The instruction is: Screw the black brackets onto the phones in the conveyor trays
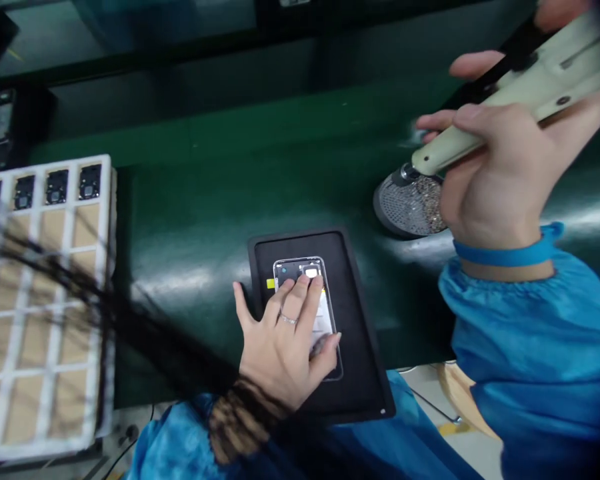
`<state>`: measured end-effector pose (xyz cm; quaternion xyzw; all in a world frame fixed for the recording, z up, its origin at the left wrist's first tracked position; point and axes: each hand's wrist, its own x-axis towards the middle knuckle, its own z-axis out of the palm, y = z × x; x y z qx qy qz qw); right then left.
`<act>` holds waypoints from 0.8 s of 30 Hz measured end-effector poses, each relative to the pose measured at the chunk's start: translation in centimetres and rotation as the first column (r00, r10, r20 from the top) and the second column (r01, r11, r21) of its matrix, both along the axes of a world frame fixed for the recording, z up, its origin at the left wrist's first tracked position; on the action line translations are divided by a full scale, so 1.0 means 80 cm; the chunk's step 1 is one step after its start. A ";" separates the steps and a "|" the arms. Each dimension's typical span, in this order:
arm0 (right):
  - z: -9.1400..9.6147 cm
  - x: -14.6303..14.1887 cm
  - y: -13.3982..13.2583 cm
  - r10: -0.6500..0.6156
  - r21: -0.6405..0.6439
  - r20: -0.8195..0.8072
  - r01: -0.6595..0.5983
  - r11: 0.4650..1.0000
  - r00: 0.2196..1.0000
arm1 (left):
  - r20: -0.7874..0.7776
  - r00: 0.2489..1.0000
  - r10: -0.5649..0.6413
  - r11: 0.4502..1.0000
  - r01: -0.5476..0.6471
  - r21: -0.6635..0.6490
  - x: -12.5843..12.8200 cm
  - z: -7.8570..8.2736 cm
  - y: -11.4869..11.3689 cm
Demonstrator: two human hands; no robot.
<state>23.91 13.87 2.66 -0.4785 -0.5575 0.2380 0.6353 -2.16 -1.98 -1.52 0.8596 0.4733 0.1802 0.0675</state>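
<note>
My left hand (287,330) lies over an opened phone body (325,313), fingers stretched out and spread, several fingertips touching its upper part. The phone rests in a shallow black tray (360,373), and a small yellow tab (271,284) sticks out at its left edge. Up at the right, my right hand (505,160) grips a pale green electric screwdriver (535,87) between thumb and palm, some fingers loosely extended. The screwdriver's metal tip end points down-left, over the edge of a round grey dish (395,203) of tiny screws; whether it touches them I cannot tell.
A white compartment tray (60,307) stands at the left, with several small black camera-like parts (89,181) in its far row. Dark strands of hair blur across the lower left. A black holder (10,133) sits farther back on the green mat (190,233).
</note>
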 end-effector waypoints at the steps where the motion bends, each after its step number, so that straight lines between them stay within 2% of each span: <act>1: 0.003 0.001 -0.001 -0.013 0.074 0.001 0.013 0.997 1.000 | 0.008 1.000 0.003 1.000 -0.003 0.006 -0.001 -0.002 0.000; 3: 0.008 0.003 -0.003 -0.033 0.147 -0.008 0.034 0.989 0.999 | 0.023 1.000 0.008 1.000 -0.008 0.015 -0.002 -0.005 -0.001; 7: 0.013 0.008 -0.004 -0.091 0.059 -0.088 0.096 0.994 0.992 | 0.005 1.000 -0.004 1.000 0.004 -0.001 -0.006 -0.009 -0.001; 10: 0.008 0.013 -0.001 -0.149 0.054 -0.130 0.157 0.986 0.980 | -0.024 1.000 -0.015 1.000 0.014 -0.020 -0.008 -0.010 -0.001; 19: -0.004 0.009 0.005 -0.158 0.098 -0.159 0.174 0.980 0.975 | -0.007 1.000 -0.003 0.999 0.003 -0.038 -0.010 -0.015 -0.004; 24: -0.005 0.005 0.006 -0.136 0.100 -0.188 0.157 0.983 0.973 | -0.080 0.997 0.009 1.000 -0.009 -0.008 -0.007 -0.009 -0.003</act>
